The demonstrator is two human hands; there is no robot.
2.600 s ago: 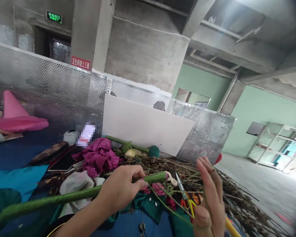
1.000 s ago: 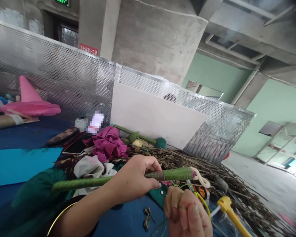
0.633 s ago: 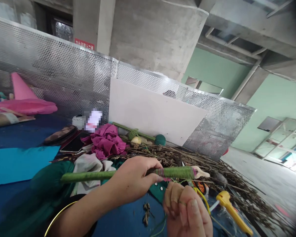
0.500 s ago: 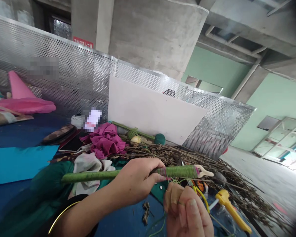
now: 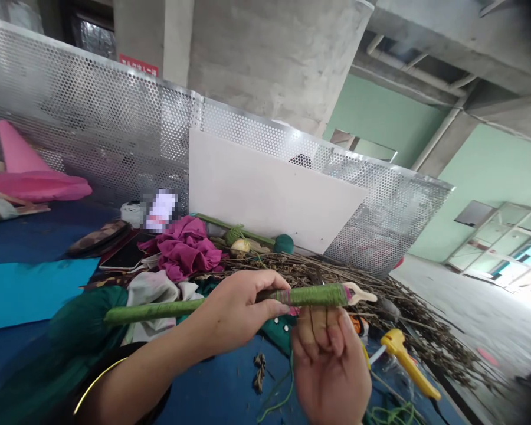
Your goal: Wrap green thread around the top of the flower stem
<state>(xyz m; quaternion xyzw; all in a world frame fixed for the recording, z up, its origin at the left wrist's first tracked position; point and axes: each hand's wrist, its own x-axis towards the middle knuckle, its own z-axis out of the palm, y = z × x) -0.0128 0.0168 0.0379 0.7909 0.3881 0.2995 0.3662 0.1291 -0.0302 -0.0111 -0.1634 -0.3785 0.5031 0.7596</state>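
My left hand [image 5: 241, 307] is closed around a long stick [image 5: 318, 296] wrapped in green yarn, with a band of purple near my fingertips. The stick lies nearly level, and a pale forked tip [image 5: 361, 294] sticks out at its right end. Just beneath the wrapped part, my right hand [image 5: 330, 366] is palm up with curled fingers pinching the green yarn [image 5: 278, 407], which trails down to the table. Part of the yarn between the fingers and the stick is hidden. Dark green cloth [image 5: 274, 335] with white dots lies under the hands.
A yellow glue gun [image 5: 405, 360] lies at right, near dried twigs [image 5: 442, 348]. Behind are magenta cloth [image 5: 188, 248], a teal yarn ball [image 5: 284, 244] and a white board [image 5: 265, 189] against a perforated metal screen [image 5: 380, 236]. A blue sheet [image 5: 30, 292] lies at left.
My right hand has turned palm up and risen to just below the stick. My left hand keeps its grip. The whole view has shifted slightly.
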